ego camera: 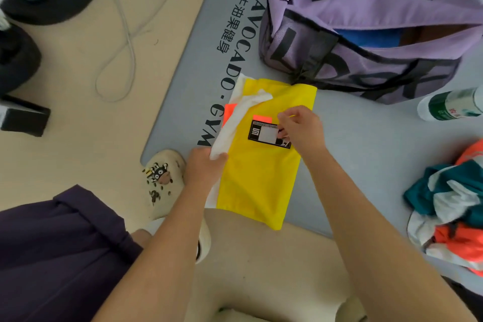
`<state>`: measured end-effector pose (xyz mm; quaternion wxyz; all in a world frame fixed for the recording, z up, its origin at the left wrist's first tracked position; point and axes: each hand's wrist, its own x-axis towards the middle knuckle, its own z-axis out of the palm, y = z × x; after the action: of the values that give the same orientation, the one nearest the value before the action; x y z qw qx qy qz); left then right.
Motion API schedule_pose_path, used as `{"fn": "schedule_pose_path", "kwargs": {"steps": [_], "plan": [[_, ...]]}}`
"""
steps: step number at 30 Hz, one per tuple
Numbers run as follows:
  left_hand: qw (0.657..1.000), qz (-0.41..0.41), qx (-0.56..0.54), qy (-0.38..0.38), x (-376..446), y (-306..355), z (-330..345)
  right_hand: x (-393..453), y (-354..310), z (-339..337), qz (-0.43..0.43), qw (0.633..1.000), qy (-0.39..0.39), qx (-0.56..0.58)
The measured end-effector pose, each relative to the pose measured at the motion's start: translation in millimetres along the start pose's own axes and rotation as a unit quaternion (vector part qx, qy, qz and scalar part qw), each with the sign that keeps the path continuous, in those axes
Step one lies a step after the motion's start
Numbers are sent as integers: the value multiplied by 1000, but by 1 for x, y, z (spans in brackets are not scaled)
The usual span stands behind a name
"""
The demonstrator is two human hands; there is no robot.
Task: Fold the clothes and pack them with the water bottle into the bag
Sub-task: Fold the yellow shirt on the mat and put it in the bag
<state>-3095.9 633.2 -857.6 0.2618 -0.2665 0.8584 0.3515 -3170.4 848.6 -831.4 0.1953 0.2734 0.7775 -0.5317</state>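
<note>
- A grey gym mat (352,165) with a rounded corner and black lettering is laid flat on a beige floor (86,102); the task's things are borne on it.
- A lilac fabric bag (366,26), soft and slumped, is trimmed with black straps and large black letters; its top is unzipped, and something blue is seen inside; it is set at the far side of the mat, just beyond the garment.
- A yellow garment (258,183), smooth and thin, is folded into a long rectangle; a white layer and an orange patch show along its left edge; a black-and-white label is sewn near its middle; its near end overhangs the mat's edge.
- A crumpled heap of clothes (449,206) in teal, white and orange is piled at the mat's right side, well apart from the garment.
- A clear plastic water bottle (449,104) with a green label is laid on its side beside the bag's near right end.
- The left hand (203,167) is curled round the white layer at the garment's left edge.
- The right hand (300,128) is held over the label with fingers bent, pinching the fabric there.
</note>
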Motion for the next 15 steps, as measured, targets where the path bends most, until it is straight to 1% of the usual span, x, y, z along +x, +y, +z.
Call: {"fn": "schedule_pose_path", "kwargs": {"steps": [1,2,3,4,6,7,8,13,15], "plan": [[1000,10,0,12,-1,-1,3,-5,13,-16,0,998,60,-12],[1000,21,7,21,-1,-2,6,-11,27,-30,12,994,102,-23],[999,30,20,29,-1,-3,8,-16,41,-40,37,992,117,-36],[998,36,36,35,-1,-4,9,-22,54,-45,71,991,102,-51],[996,39,60,45,1,-6,9,-34,73,-44,133,989,26,-63],[996,40,67,46,1,-7,9,-38,78,-41,146,988,-5,-49],[996,41,69,42,2,-8,8,-41,80,-37,149,988,-23,-30],[996,51,61,31,5,-9,6,-48,79,-31,161,982,-62,74],[996,52,58,31,4,-9,7,-49,79,-30,164,978,-102,76]]}}
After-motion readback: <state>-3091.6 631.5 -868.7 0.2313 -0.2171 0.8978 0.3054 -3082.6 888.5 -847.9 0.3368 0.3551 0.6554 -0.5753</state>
